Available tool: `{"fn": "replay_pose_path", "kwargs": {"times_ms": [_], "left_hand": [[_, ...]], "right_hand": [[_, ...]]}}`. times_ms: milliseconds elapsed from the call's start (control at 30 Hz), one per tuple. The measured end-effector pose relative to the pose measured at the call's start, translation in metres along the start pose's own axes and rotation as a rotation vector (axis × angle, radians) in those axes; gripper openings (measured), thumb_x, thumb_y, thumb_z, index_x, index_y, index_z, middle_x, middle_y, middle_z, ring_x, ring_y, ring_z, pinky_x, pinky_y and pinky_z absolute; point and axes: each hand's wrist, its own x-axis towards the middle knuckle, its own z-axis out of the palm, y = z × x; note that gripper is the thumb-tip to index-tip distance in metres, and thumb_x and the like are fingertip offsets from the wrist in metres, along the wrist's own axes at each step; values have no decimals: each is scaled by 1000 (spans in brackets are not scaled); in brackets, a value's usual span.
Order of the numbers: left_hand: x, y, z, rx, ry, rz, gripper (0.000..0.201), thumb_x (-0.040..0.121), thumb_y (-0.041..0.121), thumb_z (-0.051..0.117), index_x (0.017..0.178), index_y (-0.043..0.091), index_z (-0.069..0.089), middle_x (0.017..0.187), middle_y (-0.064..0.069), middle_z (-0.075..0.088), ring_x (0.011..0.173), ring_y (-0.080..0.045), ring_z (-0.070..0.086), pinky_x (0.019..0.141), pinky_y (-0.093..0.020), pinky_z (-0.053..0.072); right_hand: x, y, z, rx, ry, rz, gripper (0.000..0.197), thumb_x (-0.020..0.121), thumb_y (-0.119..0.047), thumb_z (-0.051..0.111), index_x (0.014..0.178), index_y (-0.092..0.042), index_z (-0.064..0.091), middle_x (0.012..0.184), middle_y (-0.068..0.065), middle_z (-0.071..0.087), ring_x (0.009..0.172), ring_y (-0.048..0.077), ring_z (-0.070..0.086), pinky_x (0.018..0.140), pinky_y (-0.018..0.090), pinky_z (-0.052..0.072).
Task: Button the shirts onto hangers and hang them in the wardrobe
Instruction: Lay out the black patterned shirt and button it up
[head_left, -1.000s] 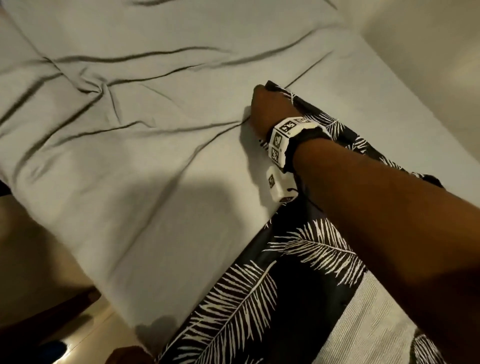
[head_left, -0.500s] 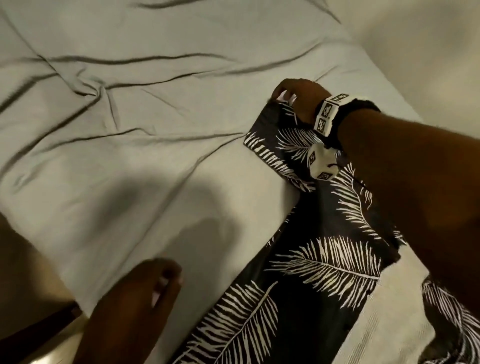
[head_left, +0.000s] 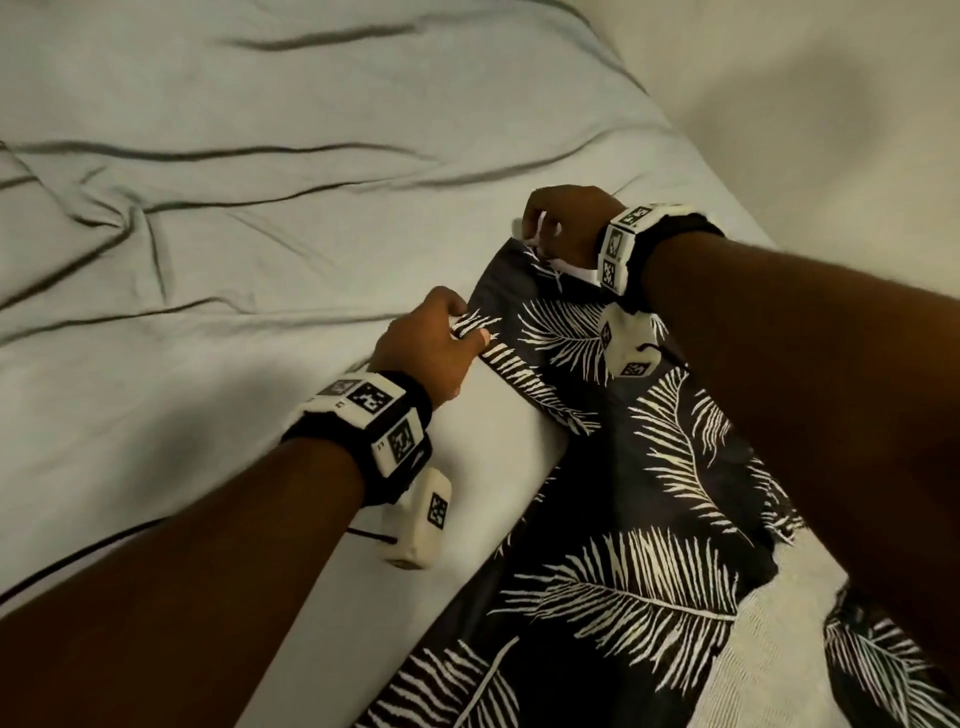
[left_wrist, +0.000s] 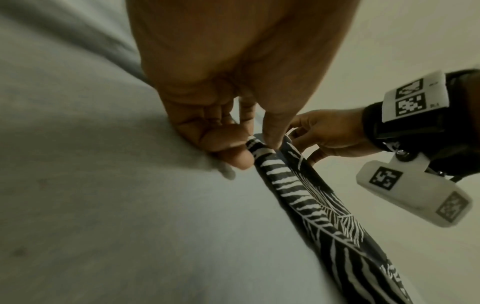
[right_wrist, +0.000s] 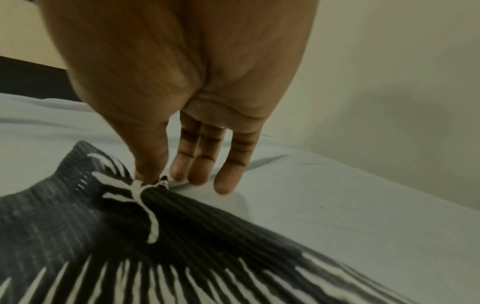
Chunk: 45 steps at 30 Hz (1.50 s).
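Observation:
A black shirt (head_left: 634, 525) printed with white feather leaves lies on the bed, running from the lower right up toward the middle. My left hand (head_left: 457, 332) pinches its left edge between thumb and finger; the left wrist view shows that same pinch on the shirt (left_wrist: 298, 189). My right hand (head_left: 545, 228) pinches the far corner of the shirt and lifts it a little. In the right wrist view the thumb and forefinger hold the shirt (right_wrist: 130, 222) tip while the other fingers (right_wrist: 228, 164) hang straight. No hanger is in view.
A wrinkled pale grey sheet (head_left: 234, 249) covers the bed. A cream wall (head_left: 831, 104) runs along the bed's far right side. The bed's near edge drops off at the lower left. A white ribbed cloth (head_left: 779, 649) lies at the lower right by the shirt.
My right hand lifted the shirt's far corner and drew it to the right. My left hand came in from the lower left and took hold of the shirt's left edge.

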Motion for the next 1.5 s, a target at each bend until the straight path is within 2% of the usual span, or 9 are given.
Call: {"fn": "replay_pose_path", "kwargs": {"times_ms": [200,267,433,533,767,933,1133,1300,1500], "left_hand": [[9,6,10,-49,-13,-143,43,89,56,65,110,23,46,92,-10,66,72,-36,69,50,-36,57],[12,8,14,-15,-2,-166,47,90,55,64,114,19,45,102,-9,63,81,-37,70,57,-40,61],[13,1,12,-99,-31,-201,19,99,33,58,101,19,44,104,-13,58,79,-39,69,45,-39,59],[10,-4,5,-166,-56,-184,13,100,26,56,97,19,46,91,-9,58,64,-31,67,38,-28,50],[10,-13,1,-318,-109,-162,7,99,18,60,99,17,53,78,-4,54,47,-23,62,57,-49,62],[16,-16,-3,-524,-190,-273,14,103,9,49,92,17,46,74,-10,49,49,-24,55,45,-38,57],[25,-14,-1,-622,-222,-378,27,106,12,36,81,22,40,52,-8,48,40,-19,52,37,-34,53],[20,-15,-4,-507,-184,-327,26,108,12,34,83,19,41,49,-3,57,36,-20,59,41,-38,57],[-20,-3,-13,-343,-131,-108,20,97,16,51,90,23,34,72,-9,46,44,-20,46,47,-34,51]], "right_hand": [[10,3,10,-74,-99,13,30,74,-26,79,101,-21,67,95,-9,54,96,19,57,78,26,38],[12,4,10,-84,-95,21,25,73,-23,80,96,-20,69,94,-6,56,99,23,60,77,26,38],[23,6,-10,-118,-131,25,27,80,-13,76,107,-16,75,112,8,69,108,29,62,80,25,38],[29,4,-16,-150,-193,2,29,84,1,60,105,-12,75,108,12,70,100,30,64,78,28,42],[45,-5,-17,-354,-237,-26,23,86,-7,58,104,-5,74,112,18,67,105,39,63,83,32,45],[45,-8,12,-484,-127,72,36,100,-24,47,127,-3,59,134,20,46,123,45,49,99,55,45],[35,-3,14,-358,-92,87,37,99,-27,45,130,-8,55,133,24,46,122,46,50,100,51,45],[-39,1,-1,-14,148,131,47,96,-24,47,143,-18,47,144,13,50,132,33,47,109,40,36],[-261,-57,60,317,262,151,37,92,-28,55,123,-7,57,118,16,59,110,33,56,92,41,44]]}}
